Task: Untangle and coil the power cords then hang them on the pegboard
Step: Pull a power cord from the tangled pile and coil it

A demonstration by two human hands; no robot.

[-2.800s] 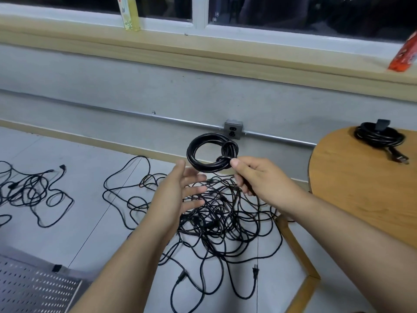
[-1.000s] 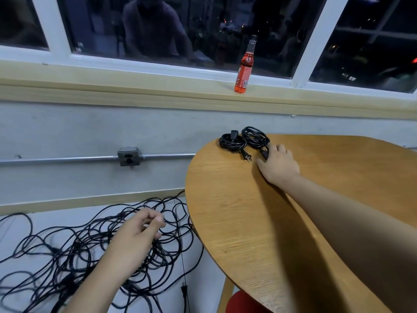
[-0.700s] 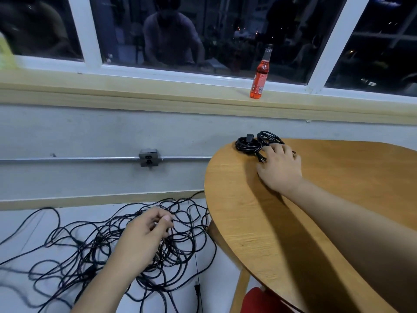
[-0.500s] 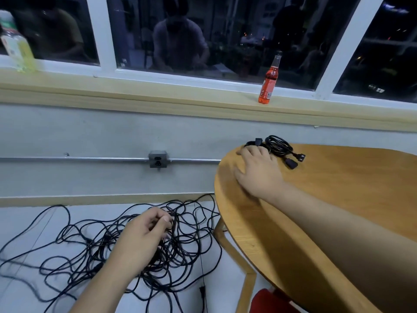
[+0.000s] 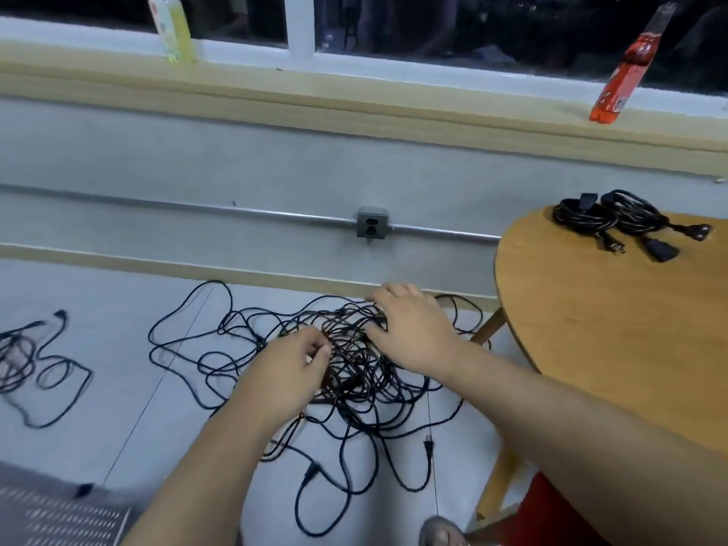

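Head camera: a tangle of black power cords (image 5: 354, 372) lies on the floor (image 5: 118, 388) at the centre of the frame. The left hand (image 5: 291, 372) sits at the tangle's left edge, fingers curled toward the thumb; whether it pinches a strand cannot be told. The right hand (image 5: 413, 333) rests palm down on top of the tangle, fingers relaxed. Two coiled cords (image 5: 583, 218) sit on the wooden table (image 5: 610, 329), upper right. A pegboard (image 5: 59, 518) shows at lower left.

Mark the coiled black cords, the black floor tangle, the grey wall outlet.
coiled black cords (image 5: 579, 218), head view, left coil
black floor tangle (image 5: 354, 382), head view, dense middle
grey wall outlet (image 5: 372, 228), head view, faceplate
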